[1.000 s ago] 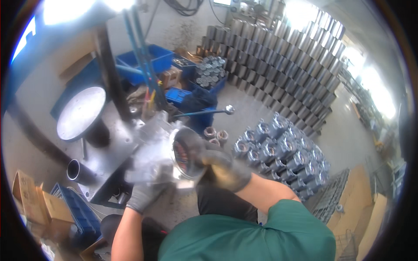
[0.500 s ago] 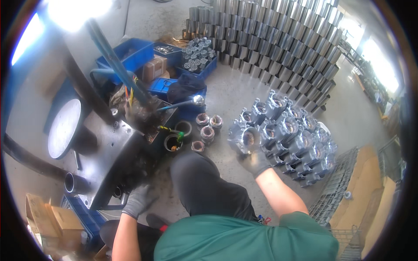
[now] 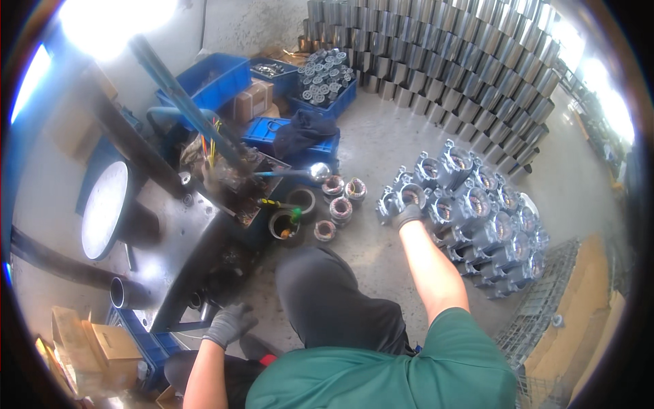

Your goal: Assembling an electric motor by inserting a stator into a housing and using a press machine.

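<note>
On concrete floor (image 3: 368, 150) around the housing cluster (image 3: 466, 221), hands apart, steady the metal housing (image 3: 412, 193) squarely near the cluster's left edge with the right hand (image 3: 407, 217), grip closure indeterminable, leaving the left hand (image 3: 230, 324) empty, fingers relaxed, well left of it.

The silver-grey metal housing (image 3: 405, 196), short and roughly cylindrical, stood at the left edge of a close-set group of similar housings (image 3: 478, 213) on the floor. Its round mouth faced up, tilted somewhat toward the viewer, with a coppery winding (image 3: 413, 197) visible inside. The right hand (image 3: 407, 216) covered part of its near side.
</note>
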Demonstrator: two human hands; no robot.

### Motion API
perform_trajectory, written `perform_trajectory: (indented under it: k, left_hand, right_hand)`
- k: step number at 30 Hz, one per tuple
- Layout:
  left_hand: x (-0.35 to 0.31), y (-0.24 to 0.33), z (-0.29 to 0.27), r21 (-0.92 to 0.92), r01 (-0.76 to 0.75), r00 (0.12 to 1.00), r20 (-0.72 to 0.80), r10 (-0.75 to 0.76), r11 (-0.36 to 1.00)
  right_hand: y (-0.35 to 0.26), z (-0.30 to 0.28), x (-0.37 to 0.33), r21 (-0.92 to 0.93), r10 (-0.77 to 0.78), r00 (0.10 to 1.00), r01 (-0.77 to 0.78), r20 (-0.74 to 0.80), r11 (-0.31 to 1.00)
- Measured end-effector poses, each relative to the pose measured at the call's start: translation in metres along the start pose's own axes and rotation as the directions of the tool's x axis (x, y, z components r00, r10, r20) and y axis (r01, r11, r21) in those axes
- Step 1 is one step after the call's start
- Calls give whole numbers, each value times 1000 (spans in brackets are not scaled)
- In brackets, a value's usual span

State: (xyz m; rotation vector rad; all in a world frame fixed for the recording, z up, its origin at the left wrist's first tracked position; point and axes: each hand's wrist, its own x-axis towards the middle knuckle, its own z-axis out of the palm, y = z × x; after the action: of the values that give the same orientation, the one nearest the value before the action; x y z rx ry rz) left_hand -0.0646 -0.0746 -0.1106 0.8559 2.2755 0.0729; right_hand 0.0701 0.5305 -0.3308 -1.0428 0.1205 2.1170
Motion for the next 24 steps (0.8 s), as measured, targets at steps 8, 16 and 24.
perform_trajectory:
  k: [8,16,24]
  left_hand:
    - [-5,-4,-1,28,26,999,25,-27,999]
    - [1,2,-3,23,-33,999,39,32,999]
    - [-3,-12,7,49,24,997,72,-28,998]
  right_hand:
    - [-2,13,-22,-206,-158,985,142,-65,968]
    - [0,-41,-24,-547,-112,993,109,29,830]
    - [122,-83,-37,-904,208,978,-99,-11,415]
